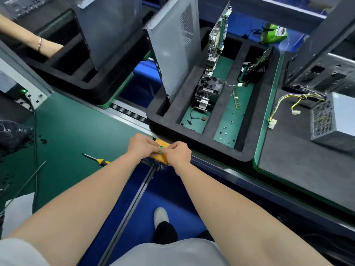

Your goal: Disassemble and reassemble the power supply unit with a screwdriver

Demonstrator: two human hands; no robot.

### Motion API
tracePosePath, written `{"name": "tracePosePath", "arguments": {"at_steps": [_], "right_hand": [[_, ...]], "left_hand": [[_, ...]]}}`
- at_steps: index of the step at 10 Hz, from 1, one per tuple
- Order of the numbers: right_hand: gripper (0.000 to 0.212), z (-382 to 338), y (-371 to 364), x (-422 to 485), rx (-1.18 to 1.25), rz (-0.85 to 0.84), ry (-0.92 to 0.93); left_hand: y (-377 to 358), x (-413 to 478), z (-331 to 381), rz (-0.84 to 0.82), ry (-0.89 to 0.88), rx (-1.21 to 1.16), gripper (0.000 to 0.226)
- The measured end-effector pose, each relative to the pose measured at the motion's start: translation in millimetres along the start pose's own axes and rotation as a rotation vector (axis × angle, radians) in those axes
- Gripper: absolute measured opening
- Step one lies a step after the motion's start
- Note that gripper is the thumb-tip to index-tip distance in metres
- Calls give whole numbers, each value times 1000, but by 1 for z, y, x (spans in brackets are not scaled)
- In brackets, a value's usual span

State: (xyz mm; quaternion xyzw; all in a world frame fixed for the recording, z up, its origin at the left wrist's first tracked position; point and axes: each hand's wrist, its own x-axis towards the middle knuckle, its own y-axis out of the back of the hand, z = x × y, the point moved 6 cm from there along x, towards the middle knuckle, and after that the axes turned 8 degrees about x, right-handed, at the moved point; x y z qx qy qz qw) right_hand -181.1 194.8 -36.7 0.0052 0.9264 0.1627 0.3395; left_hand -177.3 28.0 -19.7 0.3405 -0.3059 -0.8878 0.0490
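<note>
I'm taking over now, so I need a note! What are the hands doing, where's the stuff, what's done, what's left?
Hands: the left hand and right hand are both on the yellow box, fingers curled at its green button; grip unclear.
The screwdriver lies on the green mat, left of the hands, untouched.
The power supply sits far right on the grey pad, cover on, wires loose.
Done: cannot tell.
Left: pick up the screwdriver and work on the supply.

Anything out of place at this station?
Nothing looks damaged. Loose screws lie scattered in one slot of the foam tray, and the screwdriver lies unused on the green mat.
</note>
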Motion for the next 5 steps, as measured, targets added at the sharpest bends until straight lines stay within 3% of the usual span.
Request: {"name": "tracePosePath", "arguments": {"at_steps": [2,3,5], "right_hand": [[33,-2,0,3,-6,1,-45],[27,-3,4,0,-20,-32,-6],[11,-1,23,-10,-58,-91,136]], "left_hand": [[-1,0,3,37,-22,72,14],[-2,-1,16,69,-114,199,11],[-24,-12,50,96,-267,305,29]]}}
